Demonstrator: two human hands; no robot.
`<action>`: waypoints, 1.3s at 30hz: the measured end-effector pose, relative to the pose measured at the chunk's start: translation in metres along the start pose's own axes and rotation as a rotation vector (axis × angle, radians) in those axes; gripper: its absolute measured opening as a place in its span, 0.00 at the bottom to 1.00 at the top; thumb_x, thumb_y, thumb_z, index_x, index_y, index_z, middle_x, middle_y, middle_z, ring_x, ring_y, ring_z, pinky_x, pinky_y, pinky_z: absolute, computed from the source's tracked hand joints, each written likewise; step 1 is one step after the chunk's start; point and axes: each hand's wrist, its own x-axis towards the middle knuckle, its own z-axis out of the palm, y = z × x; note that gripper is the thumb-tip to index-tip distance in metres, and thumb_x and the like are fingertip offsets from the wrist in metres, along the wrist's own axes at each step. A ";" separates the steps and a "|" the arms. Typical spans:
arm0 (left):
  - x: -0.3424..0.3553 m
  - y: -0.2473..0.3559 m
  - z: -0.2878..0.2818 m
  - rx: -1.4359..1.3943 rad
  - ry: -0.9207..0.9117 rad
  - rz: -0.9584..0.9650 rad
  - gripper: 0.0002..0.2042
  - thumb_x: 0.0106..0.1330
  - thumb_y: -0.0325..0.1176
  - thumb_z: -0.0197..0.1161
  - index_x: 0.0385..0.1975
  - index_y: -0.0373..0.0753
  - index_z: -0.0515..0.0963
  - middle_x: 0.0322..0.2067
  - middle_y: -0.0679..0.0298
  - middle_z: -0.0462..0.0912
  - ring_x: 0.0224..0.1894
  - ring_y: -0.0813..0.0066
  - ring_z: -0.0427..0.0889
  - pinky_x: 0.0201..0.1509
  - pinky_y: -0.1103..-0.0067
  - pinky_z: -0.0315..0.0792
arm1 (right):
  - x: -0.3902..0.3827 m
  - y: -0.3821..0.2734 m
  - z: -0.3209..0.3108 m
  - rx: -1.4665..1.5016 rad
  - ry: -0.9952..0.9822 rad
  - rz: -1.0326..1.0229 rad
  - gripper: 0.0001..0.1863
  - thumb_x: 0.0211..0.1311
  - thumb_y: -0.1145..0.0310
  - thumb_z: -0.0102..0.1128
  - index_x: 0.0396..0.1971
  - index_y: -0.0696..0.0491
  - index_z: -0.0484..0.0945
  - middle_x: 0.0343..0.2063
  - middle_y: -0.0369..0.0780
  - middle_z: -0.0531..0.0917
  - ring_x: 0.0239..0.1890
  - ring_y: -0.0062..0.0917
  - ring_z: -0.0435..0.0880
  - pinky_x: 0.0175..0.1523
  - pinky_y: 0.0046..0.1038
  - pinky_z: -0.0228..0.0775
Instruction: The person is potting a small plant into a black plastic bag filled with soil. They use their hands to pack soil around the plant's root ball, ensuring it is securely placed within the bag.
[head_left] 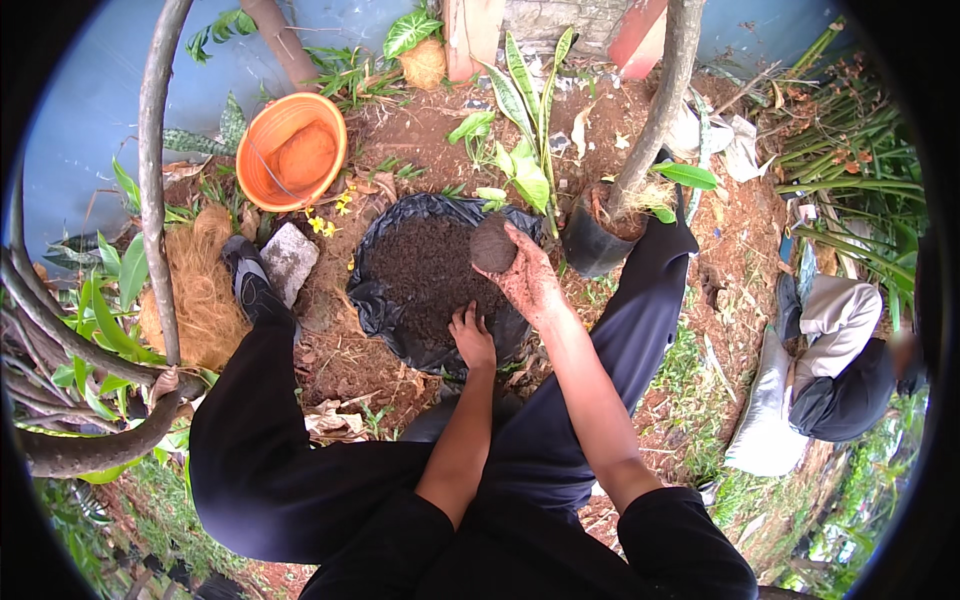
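A round, dark brown soil ball (492, 246) rests in my right hand (530, 280), whose fingers curl about its right side over the basin's edge. Loose dark soil (415, 265) fills a wide round container lined with black plastic (372, 308) between my legs. My left hand (473, 337) lies on the near side of that soil, fingers apart and their tips touching it, with nothing seen in its grasp. Soil smears cover my right palm and wrist.
An orange bucket (335, 150) tilts at the far left, with a grey stone block (290, 262) and brown fibre (195, 290) nearby. A black potted plant (595, 245) stands close by my right knee. Thick branches (155, 180) rise left. Another person (845, 380) sits at far right by a white sack (768, 420).
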 end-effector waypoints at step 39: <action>0.070 0.092 -0.164 -1.629 -0.167 -0.316 0.19 0.70 0.39 0.61 0.54 0.33 0.73 0.52 0.63 0.77 0.53 0.72 0.78 0.59 0.70 0.75 | 0.012 -0.004 -0.003 0.229 -0.009 0.128 0.19 0.71 0.56 0.51 0.53 0.52 0.69 0.48 0.45 0.79 0.52 0.43 0.79 0.60 0.48 0.70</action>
